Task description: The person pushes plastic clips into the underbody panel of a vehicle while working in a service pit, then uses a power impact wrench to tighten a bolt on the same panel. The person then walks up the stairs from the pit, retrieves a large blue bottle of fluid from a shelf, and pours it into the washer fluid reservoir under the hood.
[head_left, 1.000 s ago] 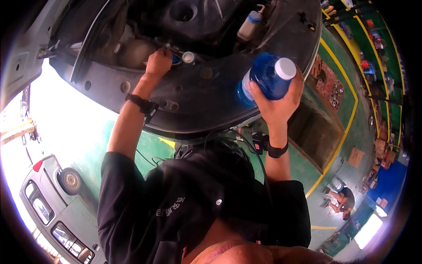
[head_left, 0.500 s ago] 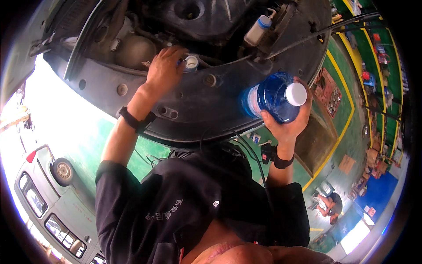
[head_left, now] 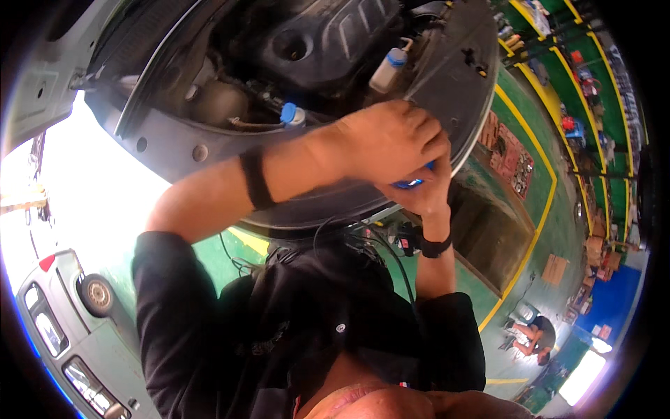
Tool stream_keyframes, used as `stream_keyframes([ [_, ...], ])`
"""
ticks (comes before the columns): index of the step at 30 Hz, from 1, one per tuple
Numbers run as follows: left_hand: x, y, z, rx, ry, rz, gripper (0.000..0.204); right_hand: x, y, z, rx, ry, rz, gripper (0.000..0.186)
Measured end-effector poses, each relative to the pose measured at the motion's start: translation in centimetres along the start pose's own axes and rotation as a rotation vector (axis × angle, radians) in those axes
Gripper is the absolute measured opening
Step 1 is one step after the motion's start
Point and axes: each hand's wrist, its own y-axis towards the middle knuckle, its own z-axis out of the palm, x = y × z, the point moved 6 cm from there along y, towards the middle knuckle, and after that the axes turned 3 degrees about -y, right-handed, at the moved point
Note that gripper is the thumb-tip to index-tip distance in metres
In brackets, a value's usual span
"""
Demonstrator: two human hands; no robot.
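A bottle of blue liquid [head_left: 410, 184] is almost wholly covered by my hands, with a little blue showing between them. My right hand [head_left: 427, 197] is wrapped around it from the near side. Across from the left reaches my left hand [head_left: 399, 143], its fingers curled over the bottle's top, where the white cap is hidden under them. Left of the hands, at the front of the engine bay, a white filler neck [head_left: 296, 121] with a blue lid [head_left: 288, 112] stands apart from both hands.
The black front trim panel [head_left: 230, 157] of the car lies under my forearm. Behind it are an engine cover [head_left: 317, 45] and a blue-capped white reservoir [head_left: 387, 72]. A parked van [head_left: 77, 335] is at left; shelves [head_left: 593, 105] and a crouching person [head_left: 536, 339] are at right.
My left hand has left the filler neck and moved right onto the bottle's top. The bottle, in my right hand, has shifted slightly left and is now mostly covered.
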Motion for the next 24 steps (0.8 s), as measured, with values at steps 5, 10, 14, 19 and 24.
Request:
stream_keyframes([
  [5,1.1,1.2,0.6,0.406,0.035,0.136,0.039,-0.9,-0.2,0.0,-0.003,0.208,0.252,0.108],
  [10,1.9,2.2,1.2,0.355,-0.047,-0.123,0.031,-1.9,-0.9,1.1,-0.156,0.21,0.27,0.105],
  [14,1.1,3.3,2.1,0.499,0.002,-0.51,0.031,-1.9,-1.2,0.4,-0.25,0.155,0.263,0.104],
  [19,-0.2,4.3,0.6,0.481,-0.012,-0.287,0.03,-2.3,-1.4,-0.2,-0.177,0.238,0.31,0.103],
  [24,-0.4,2.3,-1.9,0.275,-0.07,0.16,0.034,-2.8,-1.2,-0.2,-0.148,0.344,0.334,0.1],
])
